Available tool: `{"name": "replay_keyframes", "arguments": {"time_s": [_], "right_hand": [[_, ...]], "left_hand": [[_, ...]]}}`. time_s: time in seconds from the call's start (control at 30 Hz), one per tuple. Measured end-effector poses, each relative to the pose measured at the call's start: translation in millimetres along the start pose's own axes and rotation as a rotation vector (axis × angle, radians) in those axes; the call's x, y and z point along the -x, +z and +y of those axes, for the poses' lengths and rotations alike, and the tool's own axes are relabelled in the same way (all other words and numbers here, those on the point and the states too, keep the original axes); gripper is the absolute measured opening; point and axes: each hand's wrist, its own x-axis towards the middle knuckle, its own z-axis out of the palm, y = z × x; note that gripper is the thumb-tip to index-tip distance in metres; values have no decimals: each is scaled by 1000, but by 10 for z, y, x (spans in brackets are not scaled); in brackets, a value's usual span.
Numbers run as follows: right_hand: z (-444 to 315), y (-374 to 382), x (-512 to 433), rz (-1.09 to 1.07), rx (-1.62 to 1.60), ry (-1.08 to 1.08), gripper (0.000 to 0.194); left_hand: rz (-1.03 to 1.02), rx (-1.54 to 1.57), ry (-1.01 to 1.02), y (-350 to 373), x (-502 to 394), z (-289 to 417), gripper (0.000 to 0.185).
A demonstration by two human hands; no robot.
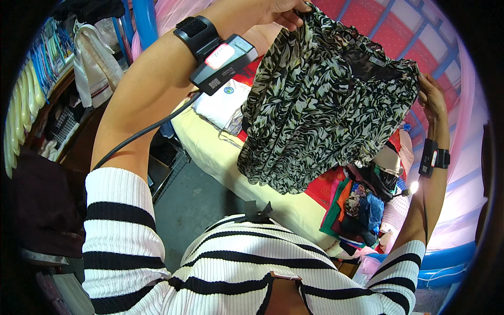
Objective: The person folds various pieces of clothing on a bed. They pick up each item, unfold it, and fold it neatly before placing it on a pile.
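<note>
A black, white and green leaf-print blouse [315, 106] with ruffled edges hangs spread out in the air before me. My left hand [285, 13] pinches its gathered edge at the upper left. At the right corner, my right hand [432, 92] grips the cloth between thumb and fingers. The side between the two hands sags a little, showing the darker inside and a small pale tag. The garment's lower edge hangs loose above the bed [220, 145] and hides part of it.
Folded white clothing [222, 104] lies on the bed behind the blouse. A pile of mixed clothes [362, 208] sits at the right, near a blue metal bed frame [445, 267]. Pink netting [468, 98] hangs beyond. Several hangers [27, 98] line a rack at the far left.
</note>
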Motion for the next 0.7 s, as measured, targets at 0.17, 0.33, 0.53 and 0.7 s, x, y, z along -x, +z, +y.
{"name": "replay_keyframes", "arguments": {"time_s": [0.17,0.33,0.53,0.7], "right_hand": [[-325,680,229,-175,34,-11,30],[-507,1605,455,-538,63,-357,47],[-295,1238,243,-441,-2,-205,18],[-208,796,194,-474,-201,-235,20]], "left_hand": [[-37,-69,72,332,-75,2,5],[-294,133,160,922,-114,-41,4],[-177,277,457,602,137,-653,5],[-148,156,-189,704,599,-1964,8]]}}
